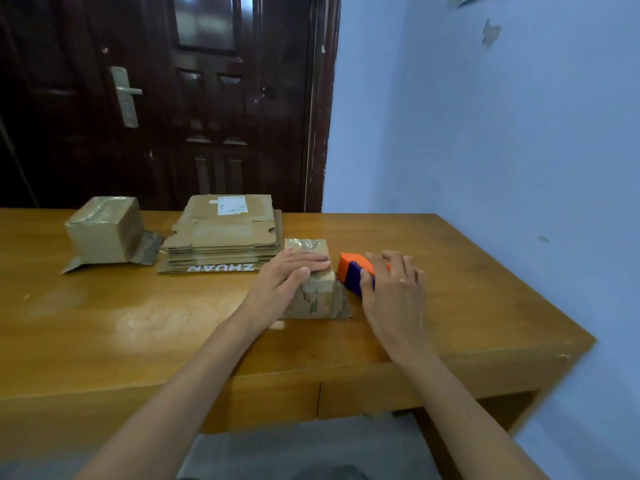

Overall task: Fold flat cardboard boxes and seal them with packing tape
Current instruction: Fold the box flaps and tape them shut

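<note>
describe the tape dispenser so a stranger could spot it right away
On the wooden table, look toward its right side, just right of the small cardboard box under the left hand. The tape dispenser sits under the right hand; it alone is bright orange and blue among brown cardboard.

On the table (138,341), the small box (313,299) sits before you, your left hand (287,275) on top. Just right of it lies the tape dispenser (353,270) under your right hand (394,296). The flat stack (221,233) lies behind-left, 1 folded box (104,230) further left.
</note>
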Demonstrator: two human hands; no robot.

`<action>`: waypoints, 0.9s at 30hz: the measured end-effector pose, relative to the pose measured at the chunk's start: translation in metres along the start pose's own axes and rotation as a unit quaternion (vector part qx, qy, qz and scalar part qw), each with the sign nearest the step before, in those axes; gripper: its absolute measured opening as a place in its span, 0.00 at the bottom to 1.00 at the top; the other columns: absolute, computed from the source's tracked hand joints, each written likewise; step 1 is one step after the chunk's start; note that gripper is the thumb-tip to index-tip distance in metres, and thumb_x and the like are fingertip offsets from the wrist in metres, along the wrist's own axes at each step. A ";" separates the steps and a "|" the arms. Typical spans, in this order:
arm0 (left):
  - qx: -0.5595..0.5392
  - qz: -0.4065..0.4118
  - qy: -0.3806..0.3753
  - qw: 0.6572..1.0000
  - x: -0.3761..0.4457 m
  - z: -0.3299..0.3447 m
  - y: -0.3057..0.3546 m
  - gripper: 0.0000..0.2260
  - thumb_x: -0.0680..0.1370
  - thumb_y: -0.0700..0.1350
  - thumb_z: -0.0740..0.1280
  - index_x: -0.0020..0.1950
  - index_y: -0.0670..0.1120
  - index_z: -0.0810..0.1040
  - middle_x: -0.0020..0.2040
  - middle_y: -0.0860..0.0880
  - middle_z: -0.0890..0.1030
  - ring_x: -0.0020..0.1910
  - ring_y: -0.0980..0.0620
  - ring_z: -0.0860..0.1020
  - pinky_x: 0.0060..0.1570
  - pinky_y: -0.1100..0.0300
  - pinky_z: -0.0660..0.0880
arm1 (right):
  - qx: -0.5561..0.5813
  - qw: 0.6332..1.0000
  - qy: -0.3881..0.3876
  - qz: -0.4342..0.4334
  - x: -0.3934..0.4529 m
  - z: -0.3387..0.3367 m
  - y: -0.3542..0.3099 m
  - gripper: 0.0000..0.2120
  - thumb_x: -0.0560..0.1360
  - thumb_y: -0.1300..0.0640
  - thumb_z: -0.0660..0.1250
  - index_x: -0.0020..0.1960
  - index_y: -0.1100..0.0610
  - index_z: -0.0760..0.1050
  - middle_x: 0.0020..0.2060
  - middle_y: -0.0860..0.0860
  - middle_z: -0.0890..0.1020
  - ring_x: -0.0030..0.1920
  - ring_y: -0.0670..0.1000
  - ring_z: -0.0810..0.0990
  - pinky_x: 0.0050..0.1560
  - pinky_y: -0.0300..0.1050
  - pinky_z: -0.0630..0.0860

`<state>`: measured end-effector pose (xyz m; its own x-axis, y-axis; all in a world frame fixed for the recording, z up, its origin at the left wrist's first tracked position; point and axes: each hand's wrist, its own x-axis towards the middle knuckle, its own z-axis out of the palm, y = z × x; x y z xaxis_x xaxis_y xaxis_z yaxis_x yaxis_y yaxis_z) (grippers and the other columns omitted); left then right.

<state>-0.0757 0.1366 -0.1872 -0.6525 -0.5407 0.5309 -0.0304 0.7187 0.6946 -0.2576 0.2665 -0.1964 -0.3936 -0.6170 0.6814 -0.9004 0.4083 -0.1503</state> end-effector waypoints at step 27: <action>-0.119 -0.039 -0.043 0.991 -0.017 -0.049 -0.031 0.15 0.82 0.43 0.70 0.69 0.50 0.82 0.74 0.60 0.76 0.78 0.59 0.68 0.64 0.63 0.77 | 0.439 0.860 -0.238 0.111 -0.043 -0.001 -0.044 0.31 0.85 0.61 0.57 0.83 0.39 0.55 0.80 0.37 0.63 0.79 0.38 0.61 0.80 0.45 0.61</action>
<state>-0.0270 0.1022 -0.1937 -0.7177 -0.5438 0.4349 0.0902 0.5467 0.8325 -0.2011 0.2754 -0.2186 -0.4164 -0.8802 0.2276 -0.5051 0.0158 -0.8629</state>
